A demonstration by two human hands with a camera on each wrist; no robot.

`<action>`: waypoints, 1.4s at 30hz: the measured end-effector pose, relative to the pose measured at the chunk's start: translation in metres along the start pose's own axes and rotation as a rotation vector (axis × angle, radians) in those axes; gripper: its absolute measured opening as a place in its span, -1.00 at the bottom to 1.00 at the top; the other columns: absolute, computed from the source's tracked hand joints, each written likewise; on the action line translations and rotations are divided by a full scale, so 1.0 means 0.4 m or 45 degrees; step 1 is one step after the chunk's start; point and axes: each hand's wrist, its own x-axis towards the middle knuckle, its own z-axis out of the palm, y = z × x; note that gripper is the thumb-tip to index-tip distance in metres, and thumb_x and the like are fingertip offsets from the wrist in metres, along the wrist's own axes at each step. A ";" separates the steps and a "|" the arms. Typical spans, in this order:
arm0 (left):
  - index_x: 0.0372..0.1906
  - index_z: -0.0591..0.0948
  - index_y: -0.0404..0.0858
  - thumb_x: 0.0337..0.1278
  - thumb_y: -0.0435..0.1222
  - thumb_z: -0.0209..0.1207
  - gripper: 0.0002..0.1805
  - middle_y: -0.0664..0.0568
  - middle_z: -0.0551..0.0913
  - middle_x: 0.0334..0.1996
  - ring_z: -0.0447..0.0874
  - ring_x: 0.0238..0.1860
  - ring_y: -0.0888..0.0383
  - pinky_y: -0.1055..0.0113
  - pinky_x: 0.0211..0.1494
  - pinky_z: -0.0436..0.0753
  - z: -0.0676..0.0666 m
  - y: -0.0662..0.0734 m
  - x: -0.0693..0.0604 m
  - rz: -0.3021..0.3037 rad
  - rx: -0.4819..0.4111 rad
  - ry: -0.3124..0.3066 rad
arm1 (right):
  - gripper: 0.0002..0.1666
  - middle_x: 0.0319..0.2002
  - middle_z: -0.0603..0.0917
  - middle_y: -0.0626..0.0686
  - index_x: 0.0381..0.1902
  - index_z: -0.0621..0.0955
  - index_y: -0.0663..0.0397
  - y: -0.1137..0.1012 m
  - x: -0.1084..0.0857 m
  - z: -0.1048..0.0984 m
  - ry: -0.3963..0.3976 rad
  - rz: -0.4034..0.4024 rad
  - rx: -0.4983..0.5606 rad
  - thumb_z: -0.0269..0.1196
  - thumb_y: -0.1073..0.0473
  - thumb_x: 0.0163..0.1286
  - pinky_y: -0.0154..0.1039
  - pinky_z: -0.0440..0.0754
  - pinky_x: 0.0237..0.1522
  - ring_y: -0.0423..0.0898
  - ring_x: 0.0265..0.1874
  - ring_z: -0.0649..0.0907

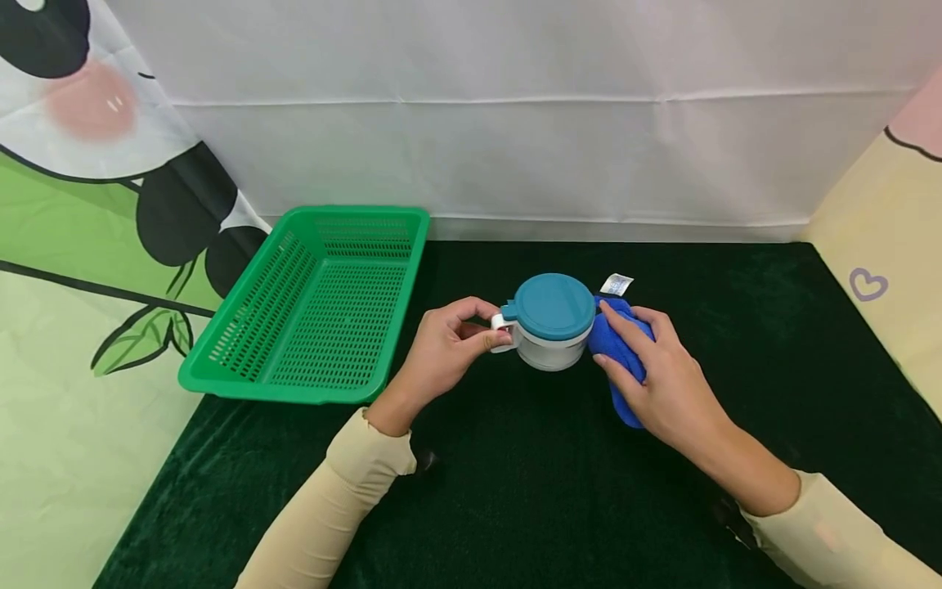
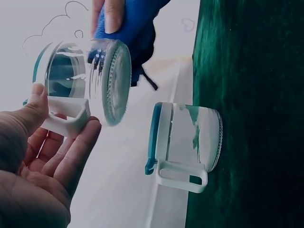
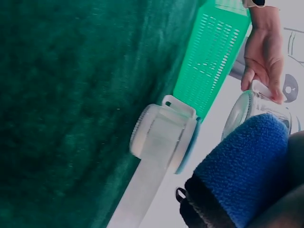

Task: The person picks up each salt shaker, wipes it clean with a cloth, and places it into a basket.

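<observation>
My left hand (image 1: 445, 352) pinches the white handle of a clear glass jar with a teal lid (image 1: 553, 307), lifted above the table. In the left wrist view this jar (image 2: 71, 78) lies tilted sideways, its ribbed base facing right. A folded blue cloth (image 1: 621, 348) is gripped in my right hand (image 1: 666, 380) and presses against the jar's side. Below them a second, similar handled jar (image 2: 183, 137) stands on the table; in the right wrist view this standing jar (image 3: 164, 135) is apart from the cloth. From the head, the lifted jar mostly hides it.
A green perforated plastic basket (image 1: 397, 343) sits on the left of the dark green tablecloth (image 1: 500, 491). Behind the table hangs a pale curtain (image 1: 515, 164), with printed cloth panels at both sides. A white tag (image 1: 616, 284) sticks out from the blue cloth.
</observation>
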 end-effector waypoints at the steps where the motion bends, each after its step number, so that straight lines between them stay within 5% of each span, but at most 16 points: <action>1: -0.13 0.66 -0.32 0.29 -0.41 0.34 -0.87 -0.09 0.70 -0.07 0.80 -0.17 0.06 0.21 -0.03 0.78 0.000 -0.002 0.000 -0.005 0.005 -0.002 | -0.26 0.43 0.21 0.43 0.63 0.24 -0.23 0.003 0.001 0.001 0.000 -0.007 0.000 0.20 -0.03 0.59 0.49 0.59 0.00 0.54 0.23 0.46; 9: -0.14 0.65 -0.31 0.28 -0.42 0.35 -0.88 -0.06 0.72 -0.09 0.80 -0.18 0.09 0.21 -0.04 0.78 0.003 -0.016 0.001 0.028 0.004 0.017 | -0.27 0.42 0.25 0.42 0.61 0.28 -0.24 -0.002 0.012 -0.014 0.087 -0.043 0.037 0.23 0.01 0.58 0.52 0.57 0.00 0.52 0.23 0.47; 15: -0.15 0.65 -0.34 0.27 -0.45 0.35 -0.88 -0.11 0.72 -0.08 0.81 -0.17 0.06 0.21 -0.04 0.78 -0.004 -0.009 0.002 0.032 -0.001 0.031 | -0.27 0.40 0.26 0.45 0.60 0.30 -0.17 0.005 0.011 -0.003 -0.002 -0.034 -0.007 0.24 -0.01 0.57 0.46 0.62 -0.02 0.53 0.20 0.49; 23: -0.13 0.65 -0.34 0.29 -0.41 0.34 -0.87 -0.11 0.72 -0.06 0.81 -0.14 0.06 0.21 -0.02 0.78 0.002 -0.010 0.007 -0.010 -0.006 0.011 | -0.25 0.41 0.29 0.40 0.60 0.29 -0.28 -0.009 0.021 -0.027 0.166 -0.103 0.070 0.28 0.08 0.55 0.52 0.56 0.02 0.51 0.23 0.47; 30: -0.14 0.65 -0.37 0.28 -0.46 0.33 -0.88 -0.14 0.72 -0.09 0.81 -0.15 0.06 0.19 -0.02 0.78 -0.008 0.002 0.010 0.007 -0.021 0.047 | -0.27 0.39 0.29 0.42 0.60 0.30 -0.20 0.004 0.004 -0.001 0.036 -0.054 0.043 0.25 0.03 0.57 0.46 0.61 0.02 0.50 0.21 0.50; 36: -0.13 0.64 -0.38 0.29 -0.44 0.33 -0.87 -0.14 0.72 -0.08 0.81 -0.16 0.09 0.19 -0.01 0.78 0.006 -0.004 0.012 0.017 -0.034 0.029 | -0.26 0.39 0.33 0.37 0.59 0.32 -0.29 -0.011 0.023 -0.033 0.219 -0.129 0.139 0.29 0.11 0.54 0.53 0.55 0.03 0.48 0.23 0.48; 42: -0.13 0.64 -0.38 0.25 -0.46 0.35 -0.85 -0.14 0.73 -0.12 0.82 -0.20 0.08 0.18 -0.06 0.79 0.000 0.004 0.016 0.100 -0.002 0.120 | -0.26 0.38 0.31 0.41 0.61 0.28 -0.19 -0.003 0.014 -0.005 0.059 -0.077 0.109 0.25 0.05 0.57 0.45 0.60 0.04 0.47 0.21 0.50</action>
